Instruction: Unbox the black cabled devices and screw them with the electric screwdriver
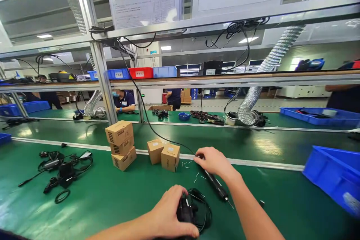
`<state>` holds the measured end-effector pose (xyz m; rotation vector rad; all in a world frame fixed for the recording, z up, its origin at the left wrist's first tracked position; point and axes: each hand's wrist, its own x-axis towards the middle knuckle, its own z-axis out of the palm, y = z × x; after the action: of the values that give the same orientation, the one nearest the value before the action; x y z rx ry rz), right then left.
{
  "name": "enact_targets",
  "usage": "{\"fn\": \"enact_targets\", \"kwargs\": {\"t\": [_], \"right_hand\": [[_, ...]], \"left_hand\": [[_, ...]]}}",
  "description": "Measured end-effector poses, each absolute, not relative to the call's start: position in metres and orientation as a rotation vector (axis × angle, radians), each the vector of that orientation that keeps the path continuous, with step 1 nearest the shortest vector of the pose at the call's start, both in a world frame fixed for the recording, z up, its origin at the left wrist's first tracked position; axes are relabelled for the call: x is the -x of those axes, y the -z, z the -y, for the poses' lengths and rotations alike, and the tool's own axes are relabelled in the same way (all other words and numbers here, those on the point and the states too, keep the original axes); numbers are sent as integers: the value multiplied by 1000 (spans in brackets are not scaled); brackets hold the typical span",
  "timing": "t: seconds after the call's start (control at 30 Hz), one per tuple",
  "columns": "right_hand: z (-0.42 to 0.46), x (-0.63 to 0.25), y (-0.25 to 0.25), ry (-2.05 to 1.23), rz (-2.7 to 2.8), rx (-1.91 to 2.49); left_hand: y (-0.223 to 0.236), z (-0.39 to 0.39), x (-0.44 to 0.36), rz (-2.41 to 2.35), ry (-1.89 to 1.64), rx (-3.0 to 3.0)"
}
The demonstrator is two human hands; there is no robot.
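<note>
My left hand [168, 212] is wrapped round a black device [185, 210] on the green bench, thumb on the near side and fingers over the far side. A coiled black cable [206, 210] lies against the device's right side. My right hand [212, 161] has its fingers closed round the cable end of a black electric screwdriver [215, 183]. The screwdriver lies slanted, its thin bit pointing toward me and to the right. Several small silver screws [196, 177] are scattered on the bench left of the screwdriver. My right palm and most finger undersides are hidden.
Small cardboard boxes stand stacked [123, 159] and side by side [170, 157] along a metal strip. Black cabled parts [64, 172] lie left; a blue bin [334, 180] stands right. The screwdriver's cord [152, 123] hangs from the shelf frame. People work beyond.
</note>
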<state>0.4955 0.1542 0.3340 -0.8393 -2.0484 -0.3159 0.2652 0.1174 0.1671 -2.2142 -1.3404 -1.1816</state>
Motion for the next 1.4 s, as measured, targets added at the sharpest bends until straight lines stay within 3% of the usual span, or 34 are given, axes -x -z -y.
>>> {"fn": "enact_targets", "kwargs": {"t": [0.17, 0.4, 0.53, 0.67, 0.77, 0.97, 1.17, 1.4], "right_hand": [[-229, -495, -345, 205, 2149, 1238], [-275, -493, -346, -148, 2248, 1204], [-288, -502, -347, -459, 2196, 930], [-272, -502, -352, -772, 2035, 348], [-241, -491, -357, -926, 1893, -50], [-173, -460, -347, -898, 1730, -172], [-131, -434, -307, -798, 1742, -388], [-113, -424, -279, -762, 1761, -590]], "left_hand": [[-153, -149, -264, 1496, 1123, 2105], [-117, -206, -243, 954, 875, 2314], [-139, -182, -234, 870, 1231, 2077], [-185, -148, -213, 1078, 1626, 1826], [-202, -133, -205, 945, 1806, 1745], [-183, -138, -221, 812, 2113, 2254], [-172, -147, -228, 765, 1957, 2329], [-173, -147, -227, 810, 2033, 2465]]}}
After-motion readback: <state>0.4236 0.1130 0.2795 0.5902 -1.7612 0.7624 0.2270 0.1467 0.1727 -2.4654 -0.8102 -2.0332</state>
